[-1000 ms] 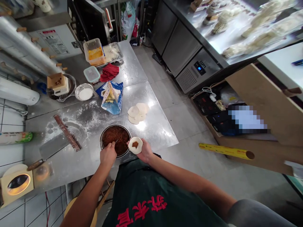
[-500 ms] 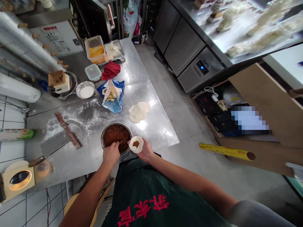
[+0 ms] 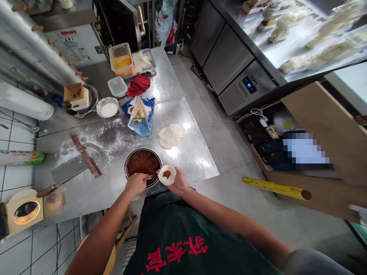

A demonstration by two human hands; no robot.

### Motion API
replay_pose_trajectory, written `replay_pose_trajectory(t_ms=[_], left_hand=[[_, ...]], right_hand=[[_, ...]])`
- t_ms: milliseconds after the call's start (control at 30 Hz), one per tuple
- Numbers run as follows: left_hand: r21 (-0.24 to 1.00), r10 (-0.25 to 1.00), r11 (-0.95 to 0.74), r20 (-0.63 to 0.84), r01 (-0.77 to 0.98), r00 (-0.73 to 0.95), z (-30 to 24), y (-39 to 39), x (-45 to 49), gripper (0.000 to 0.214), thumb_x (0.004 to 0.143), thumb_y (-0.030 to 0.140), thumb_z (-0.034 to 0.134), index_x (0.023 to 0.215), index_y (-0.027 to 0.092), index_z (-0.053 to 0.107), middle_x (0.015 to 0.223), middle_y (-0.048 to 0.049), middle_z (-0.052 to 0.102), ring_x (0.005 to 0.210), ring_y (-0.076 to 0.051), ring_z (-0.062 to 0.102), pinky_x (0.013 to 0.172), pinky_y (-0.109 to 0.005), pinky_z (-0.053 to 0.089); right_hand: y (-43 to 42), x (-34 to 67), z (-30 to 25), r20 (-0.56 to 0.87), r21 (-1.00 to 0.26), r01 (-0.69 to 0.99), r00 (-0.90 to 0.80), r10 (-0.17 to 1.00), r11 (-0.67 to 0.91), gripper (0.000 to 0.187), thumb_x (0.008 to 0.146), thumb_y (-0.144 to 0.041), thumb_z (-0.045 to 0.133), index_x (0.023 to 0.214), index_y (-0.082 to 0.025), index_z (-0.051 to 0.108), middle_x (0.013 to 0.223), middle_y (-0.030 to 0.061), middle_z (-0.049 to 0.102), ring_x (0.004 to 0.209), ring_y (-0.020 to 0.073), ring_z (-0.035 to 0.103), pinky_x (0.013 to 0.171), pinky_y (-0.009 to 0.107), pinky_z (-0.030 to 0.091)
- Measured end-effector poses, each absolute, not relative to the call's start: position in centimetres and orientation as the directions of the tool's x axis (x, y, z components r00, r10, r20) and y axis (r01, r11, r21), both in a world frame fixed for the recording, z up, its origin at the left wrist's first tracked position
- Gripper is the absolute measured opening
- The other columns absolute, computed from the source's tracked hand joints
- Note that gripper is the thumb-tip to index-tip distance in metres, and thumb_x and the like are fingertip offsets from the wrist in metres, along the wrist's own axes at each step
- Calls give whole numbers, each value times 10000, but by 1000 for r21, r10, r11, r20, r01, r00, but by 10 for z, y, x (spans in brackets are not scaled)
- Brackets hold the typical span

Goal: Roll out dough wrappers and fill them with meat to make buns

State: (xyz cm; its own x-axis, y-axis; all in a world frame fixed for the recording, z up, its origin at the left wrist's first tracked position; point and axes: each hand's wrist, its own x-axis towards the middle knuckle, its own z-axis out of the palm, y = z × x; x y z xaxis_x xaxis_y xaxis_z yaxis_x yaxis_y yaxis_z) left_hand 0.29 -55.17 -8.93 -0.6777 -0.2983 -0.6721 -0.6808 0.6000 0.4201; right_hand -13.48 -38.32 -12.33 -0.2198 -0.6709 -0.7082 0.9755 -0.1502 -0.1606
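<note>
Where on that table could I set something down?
Bare steel shows between the filling pot and brown rod, and between the wrappers and the table corner nearest the right hand. It's crowded around the blue bag, red cloth and powder bowl.

Red cloth [image 3: 138, 84] crumpled on bench [image 3: 169, 86], just beside pale-lidded container [image 3: 117, 88]. Clear tub [image 3: 124, 69], orange contents, next to tray [image 3: 146, 67] of white stuff. Blue bag [image 3: 145, 125] open, nearer. Cleaver [image 3: 66, 170] lying left. Yellow tube [image 3: 272, 187] right, end hollow. Steel fridge [image 3: 229, 57], display [image 3: 249, 84] lit blue.
</note>
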Motion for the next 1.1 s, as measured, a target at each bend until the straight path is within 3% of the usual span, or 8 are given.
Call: replay_pose_trajectory(t_ms=[200,400,467,533,667,767,967,1100], left_hand=[[568,-229,383,-706,-729,-671,-84,-577,19,362,938,306,488,1080,197,803,823,-33,777,736,-154,662,730,-263,488],[698,-405,-139,-687,-702,-603,-56,-582,25,543,924,465,573,1327,116,673,815,-48,719,574,-98,527,556,-227,408],[736,-549,-26,-576,-677,-606,-44,-572,18,487,966,444,537,1334,155,671,869,-56,733,665,-127,605,640,-249,489],[719,-690,240,-346,-652,-636,-37,-558,11,427,1016,358,469,1373,211,652,1025,-82,745,889,-173,681,829,-304,550],[428,-672,673,12,-604,-740,-32,-528,7,548,995,112,417,1504,279,535,1253,-111,660,1193,-226,632,1004,-372,535],[297,-584,779,27,-552,-811,-24,-519,13,659,950,36,459,1555,297,457,1233,-96,638,1173,-215,636,996,-345,545],[298,-602,778,106,-553,-791,-7,-525,9,691,957,48,486,1586,318,394,1194,-84,637,1118,-201,647,938,-314,558],[262,-530,822,26,-506,-848,0,-528,9,694,936,26,467,1558,331,440,1192,-75,649,1108,-201,658,942,-315,553]], right_hand=[[-391,-158,-105,-699,-223,951,-309,-645,-214,332,890,-384,495,939,-149,724,908,104,752,908,246,698,896,380,575],[-434,-162,-90,-749,-228,954,-299,-591,-194,271,939,-360,503,945,-171,697,875,82,752,853,234,694,776,379,595],[-455,-154,-85,-748,-201,963,-270,-606,-180,274,952,-355,501,968,-166,699,889,76,758,834,227,698,763,364,596],[-474,-146,-78,-726,-159,969,-245,-642,-189,284,956,-342,491,980,-156,703,891,78,761,815,218,699,762,347,598],[-494,-141,-61,-615,-90,972,-224,-756,-215,319,964,-374,469,1016,-170,709,927,83,760,860,234,704,821,389,606],[-492,-146,-49,-574,-127,970,-243,-782,-209,338,977,-418,470,1019,-186,713,942,84,755,905,260,704,859,448,606],[-488,-148,-40,-534,-133,968,-251,-808,-213,369,985,-464,469,1086,-195,701,966,84,753,943,269,701,890,492,600],[-486,-151,-41,-579,-104,977,-214,-787,-189,387,1000,-478,463,1093,-181,693,971,92,752,898,256,705,872,481,604]])
